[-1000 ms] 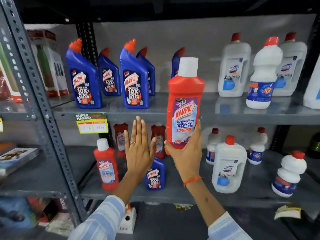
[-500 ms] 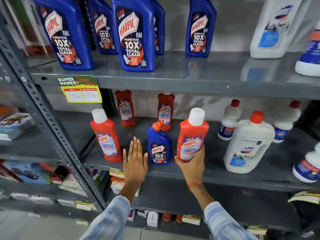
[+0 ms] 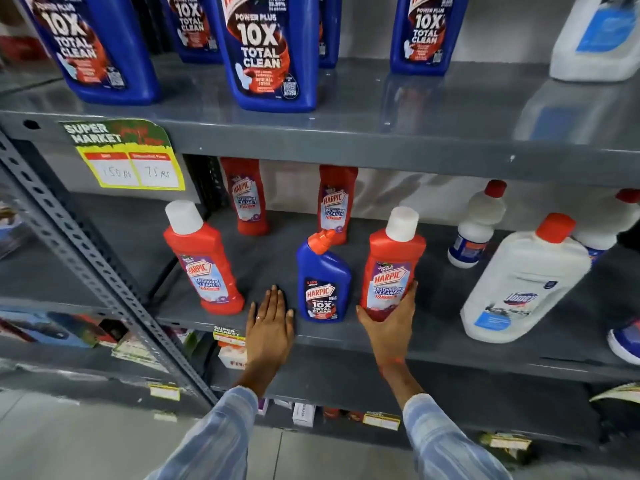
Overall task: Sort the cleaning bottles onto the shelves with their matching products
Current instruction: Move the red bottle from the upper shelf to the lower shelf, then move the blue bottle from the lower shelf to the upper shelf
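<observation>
The right hand (image 3: 389, 325) wraps the base of a red bathroom-cleaner bottle (image 3: 391, 271) on the middle shelf (image 3: 450, 337). The left hand (image 3: 270, 323) lies flat, fingers spread. Just left of the grip stands a small blue bottle (image 3: 322, 282) (misplaced among reds); a careless release could topple it.

On the middle shelf (image 3: 450, 337), bare floor lies open between the left red Harpic bottle (image 3: 202, 261) and the small blue Harpic bottle (image 3: 322, 282). Far behind, two red bottles (image 3: 247, 197) stand apart; the white Domex jug (image 3: 523, 282) blocks the right.
</observation>
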Demonstrator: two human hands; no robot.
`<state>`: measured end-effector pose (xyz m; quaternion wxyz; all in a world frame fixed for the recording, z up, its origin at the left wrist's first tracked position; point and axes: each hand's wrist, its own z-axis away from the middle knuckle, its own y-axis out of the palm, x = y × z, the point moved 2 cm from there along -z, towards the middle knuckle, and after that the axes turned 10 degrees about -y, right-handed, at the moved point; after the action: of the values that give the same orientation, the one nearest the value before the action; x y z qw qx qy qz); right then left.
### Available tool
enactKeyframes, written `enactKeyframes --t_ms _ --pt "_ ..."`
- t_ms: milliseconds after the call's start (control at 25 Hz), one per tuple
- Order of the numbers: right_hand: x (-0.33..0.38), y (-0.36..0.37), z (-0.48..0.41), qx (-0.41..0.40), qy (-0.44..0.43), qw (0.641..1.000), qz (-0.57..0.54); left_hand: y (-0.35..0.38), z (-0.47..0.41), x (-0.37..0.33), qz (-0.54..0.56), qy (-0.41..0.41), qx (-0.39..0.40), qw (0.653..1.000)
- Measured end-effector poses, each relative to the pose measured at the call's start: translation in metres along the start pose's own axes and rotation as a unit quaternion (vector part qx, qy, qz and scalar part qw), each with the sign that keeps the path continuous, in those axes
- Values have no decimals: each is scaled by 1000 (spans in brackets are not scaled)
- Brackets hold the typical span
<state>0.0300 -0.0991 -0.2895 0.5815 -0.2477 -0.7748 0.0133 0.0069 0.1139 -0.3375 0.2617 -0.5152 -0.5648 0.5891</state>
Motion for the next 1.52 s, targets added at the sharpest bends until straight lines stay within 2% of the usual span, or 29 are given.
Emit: enactKeyframes --t_ms 160,320,600,680,760,880,1000,1120,1240,1400,1520 --pt "18 0 40 -59 -50 997 15 2 -1 6 7 17 2 1000" --pt "54 42 68 25 -112 993 13 4 -2 7 -6 29 34 999" --pt "62 86 49 -5 -14 999 43 -3 -12 7 -81 28 144 986" --pt "63 87 45 -15 1 999 42 -15 -19 4 -86 32 190 977" --pt "64 79 44 -11 -8 999 42 -32 -22 -1 -84 54 193 976" --pt "71 57 48 0 -54 998 23 -63 -17 -16 -50 76 102 991" --pt "97 24 48 -9 -116 993 2 -102 -3 -37 21 103 -34 994" --pt "130 -22 43 -30 -180 983 -27 -149 22 -59 166 124 -209 956" --pt "161 -68 36 -49 -234 970 -52 -197 41 -88 204 167 -333 905" --pt "207 -118 22 -79 -274 955 -87 -250 35 -135 192 204 -394 875" --pt "249 -147 -4 -95 -296 945 -97 -277 16 -168 142 232 -395 878"
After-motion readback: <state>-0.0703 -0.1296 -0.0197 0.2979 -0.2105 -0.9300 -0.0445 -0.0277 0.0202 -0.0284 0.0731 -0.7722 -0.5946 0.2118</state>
